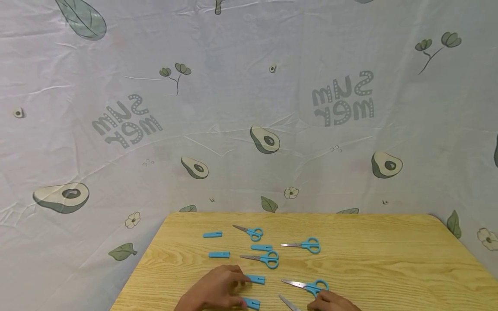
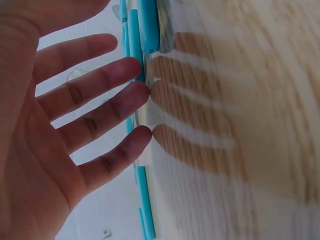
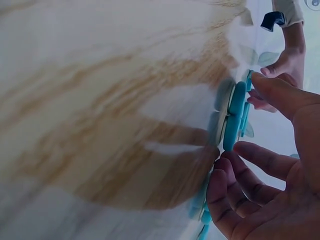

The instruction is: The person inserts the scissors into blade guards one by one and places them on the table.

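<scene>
My left hand (image 1: pixel 221 287) is low over the table with its fingers spread, fingertips right at the wood in the left wrist view. In the head view its fingers overlap the left end of one blue blade cap (image 1: pixel 256 279); its thumb overlaps a nearer blue cap (image 1: pixel 253 304). My right hand (image 1: pixel 332 301) has its thumb and curled fingers around the blue handle (image 3: pixel 233 122) of the nearest scissors. Their blade (image 1: pixel 289 302) points left, while the handle is hidden in the head view. Just beyond lie other blue-handled scissors (image 1: pixel 311 287).
Farther back lie several more blue-handled scissors (image 1: pixel 268 258) and blue caps (image 1: pixel 219 255). One cap (image 1: pixel 261 247) sits close behind a scissors handle. The wooden table (image 1: pixel 389 259) ends at a hanging white cloth (image 1: pixel 233 108) printed with avocados.
</scene>
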Tool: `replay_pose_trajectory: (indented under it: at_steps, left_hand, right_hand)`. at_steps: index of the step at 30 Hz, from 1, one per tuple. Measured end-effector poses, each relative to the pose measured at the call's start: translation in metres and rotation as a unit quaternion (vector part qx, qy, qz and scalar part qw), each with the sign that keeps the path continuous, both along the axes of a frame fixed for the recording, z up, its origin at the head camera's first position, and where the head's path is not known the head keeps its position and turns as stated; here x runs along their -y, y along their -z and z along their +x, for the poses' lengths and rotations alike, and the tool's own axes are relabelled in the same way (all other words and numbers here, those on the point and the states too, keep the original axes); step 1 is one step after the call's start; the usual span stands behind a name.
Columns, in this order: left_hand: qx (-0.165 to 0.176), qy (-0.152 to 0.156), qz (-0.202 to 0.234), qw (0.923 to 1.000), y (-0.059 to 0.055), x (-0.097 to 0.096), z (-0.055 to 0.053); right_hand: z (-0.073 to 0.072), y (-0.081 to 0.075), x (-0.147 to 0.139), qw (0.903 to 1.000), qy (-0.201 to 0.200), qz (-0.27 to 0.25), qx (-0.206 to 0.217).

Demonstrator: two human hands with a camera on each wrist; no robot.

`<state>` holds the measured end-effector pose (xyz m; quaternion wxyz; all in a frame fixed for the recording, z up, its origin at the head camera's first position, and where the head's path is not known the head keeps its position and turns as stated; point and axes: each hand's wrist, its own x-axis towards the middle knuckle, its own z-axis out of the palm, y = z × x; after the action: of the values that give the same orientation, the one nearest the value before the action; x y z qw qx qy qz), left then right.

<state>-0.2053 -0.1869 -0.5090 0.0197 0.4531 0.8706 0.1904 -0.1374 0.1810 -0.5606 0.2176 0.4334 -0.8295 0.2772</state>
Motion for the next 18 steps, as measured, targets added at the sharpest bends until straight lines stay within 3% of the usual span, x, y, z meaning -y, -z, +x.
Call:
replay_pose_trajectory:
  at_steps: [2, 6, 9, 11, 13, 16, 18]
  left_hand:
    - [-0.005, 0.004, -0.001, 1.0000, 0.001, 0.000, 0.000]
    - [-0.010, 0.010, -0.011, 0.9998, 0.003, -0.001, -0.001]
    - [-0.016, 0.017, -0.018, 0.9996, 0.005, -0.002, -0.001]
    - [-0.023, 0.025, -0.020, 0.9992, 0.006, -0.002, -0.001]
    - [-0.027, 0.032, -0.019, 0.9989, 0.006, -0.002, -0.001]
    - [-0.025, 0.039, -0.014, 0.9988, 0.007, -0.003, 0.000]
    - [-0.017, 0.040, -0.010, 0.9990, 0.007, -0.003, 0.000]
  right_hand:
    - [0.000, -0.001, 0.001, 0.9999, -0.006, 0.006, -0.015]
    - [0.006, -0.005, 0.004, 0.9923, -0.015, 0.074, -0.099]
    - [0.018, -0.007, 0.005, 0.9964, -0.013, 0.075, -0.036]
    - [0.026, -0.007, 0.006, 0.9980, 0.005, 0.053, 0.034]
    - [0.029, -0.005, 0.004, 0.9922, 0.011, -0.001, 0.124]
    - [0.030, 0.002, -0.001, 0.9864, -0.001, -0.038, 0.160]
    - [0.030, 0.005, -0.004, 0.9937, -0.008, -0.026, 0.109]
